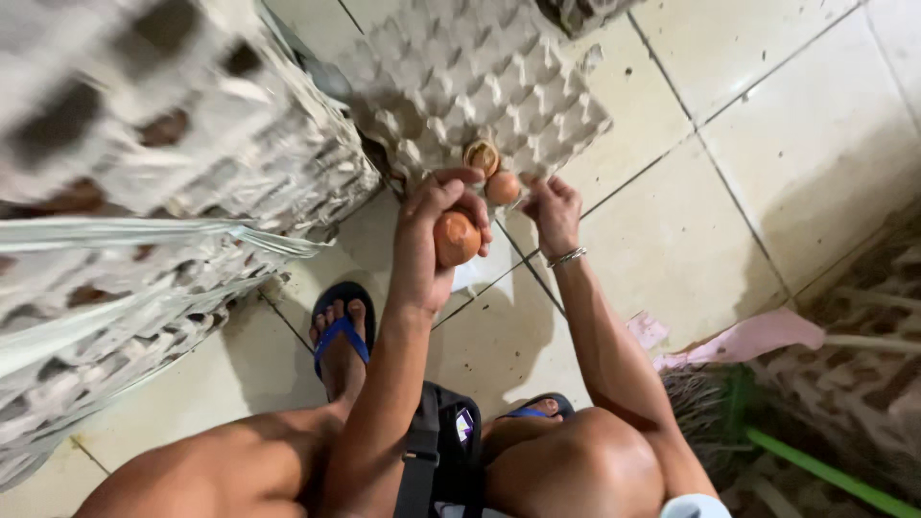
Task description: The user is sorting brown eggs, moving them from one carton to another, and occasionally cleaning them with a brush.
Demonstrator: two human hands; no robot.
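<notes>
Eggs pass between two bare hands above a tiled floor (767,125), seen from a head-worn camera looking down past the person's bent knees. The left hand (432,235) is raised with the forearm rising steeply from the lap, its fingers (460,177) curled over a brown egg (457,238) that sits in the palm, held well clear of the floor. The right hand (554,213), a thin bracelet (567,256) at the wrist, reaches forward with the arm nearly straight, its fingers pinched narrowly on a second brown egg (503,188) just beside the edge of a grey pulp egg tray (460,77) lying on the tiles. A broken eggshell (482,156) rests at that tray's near edge, touching or almost touching the second egg. To the left, blurred stacks of filled egg trays (144,192) lean close to the camera. A foot in a blue sandal (341,331) stands flat beneath the left forearm, and a green-handled broom (815,465) lies at lower right
</notes>
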